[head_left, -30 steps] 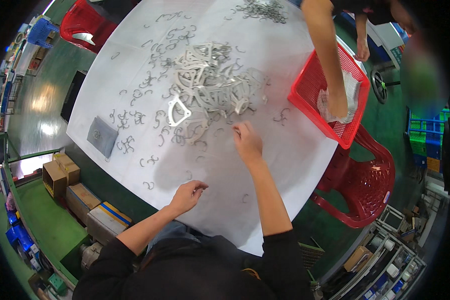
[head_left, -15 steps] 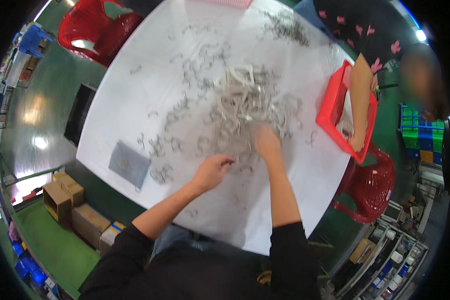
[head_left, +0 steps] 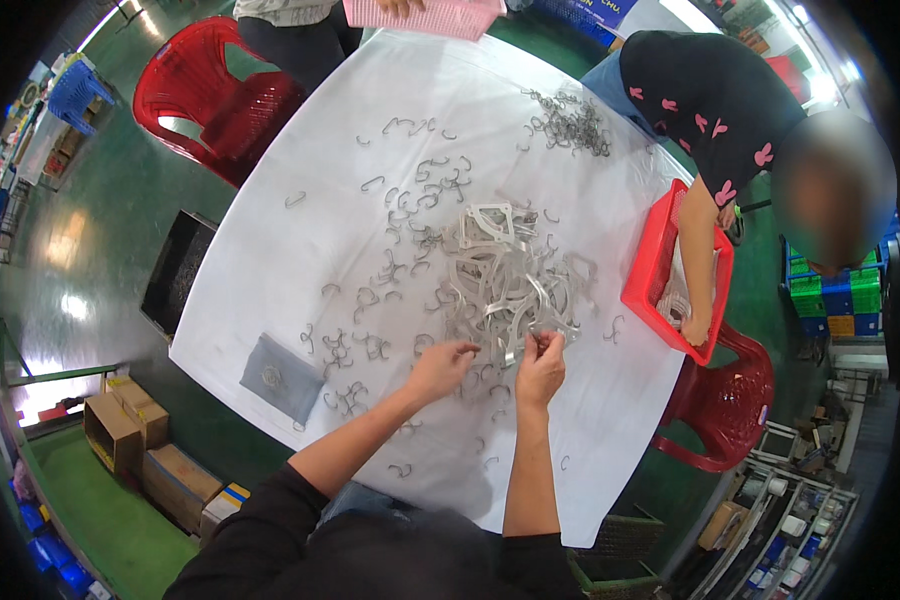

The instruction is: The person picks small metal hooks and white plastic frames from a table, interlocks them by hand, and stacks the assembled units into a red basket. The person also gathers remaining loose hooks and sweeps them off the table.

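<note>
A pile of flat silver metal brackets lies mid-table, tangled together. At its near edge my right hand pinches a silver bracket between thumb and fingers. Just left of it, my left hand hovers over the table with thumb and fingertips close together; whether anything small is between them is too fine to make out. Dark wire hooks lie scattered to the left of the pile, singly and in small clumps. A denser heap of similar hooks sits at the far right.
A grey flat packet lies at the table's left edge. At the right edge, a co-worker reaches into a red basket. Another person's hand rests on a pink basket at the far edge. Red chairs stand around the white table.
My right hand has drawn back toward me from the pile and now pinches a bracket. My left hand stays close by. The view has shifted, showing more of the far side.
</note>
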Motion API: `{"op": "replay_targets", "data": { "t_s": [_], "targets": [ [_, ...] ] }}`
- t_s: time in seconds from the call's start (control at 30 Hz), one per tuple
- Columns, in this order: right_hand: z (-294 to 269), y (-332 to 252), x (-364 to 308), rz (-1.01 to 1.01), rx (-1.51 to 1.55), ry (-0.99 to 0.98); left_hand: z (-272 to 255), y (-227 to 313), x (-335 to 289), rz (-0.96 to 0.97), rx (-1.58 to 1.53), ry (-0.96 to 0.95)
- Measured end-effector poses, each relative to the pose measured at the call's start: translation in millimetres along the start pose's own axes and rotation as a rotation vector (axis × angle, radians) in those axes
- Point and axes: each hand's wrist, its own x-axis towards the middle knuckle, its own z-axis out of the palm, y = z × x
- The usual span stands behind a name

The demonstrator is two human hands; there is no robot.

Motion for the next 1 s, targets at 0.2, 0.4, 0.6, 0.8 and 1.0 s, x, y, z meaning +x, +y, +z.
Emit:
{"op": "replay_targets", "data": {
  "t_s": [0.2, 0.4, 0.6, 0.8, 1.0],
  "targets": [
    [19, -12, -40, -0.418, 0.019, -0.318, 30, -30, 4, 0.102, -0.737, 0.206],
    [35, 2, -43, -0.379, 0.187, -0.341, -25, -88, -10, -0.152, -0.646, 0.45],
    [51, 38, 70, -0.299, -0.298, -0.292, -73, -83, -20, -0.305, -0.664, 0.346],
    [65, 41, 102, -0.556, -0.556, -0.576, -59, -55, -20, -0.273, -0.732, 0.204],
    [16, 14, 56, -0.282, -0.227, -0.322, -38, -41, -26, -0.173, -0.706, 0.19]
  ]
}}
